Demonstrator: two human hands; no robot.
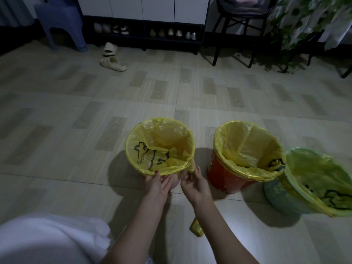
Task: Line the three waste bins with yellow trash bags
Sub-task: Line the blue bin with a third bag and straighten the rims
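Tiled floor (76, 103); three bins (224, 178) hold yellow bags (163, 141).

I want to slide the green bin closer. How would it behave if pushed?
The green bin already leans, so a push near its rim would probably tip it. It holds only a thin yellow bag, so it is likely light and slides easily. The loose bag overhang may slip off.

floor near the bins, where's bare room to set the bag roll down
Free: tiles left of the left bin, and the wide floor beyond the bins toward the slippers. Crowded: red bin and green bin touch.
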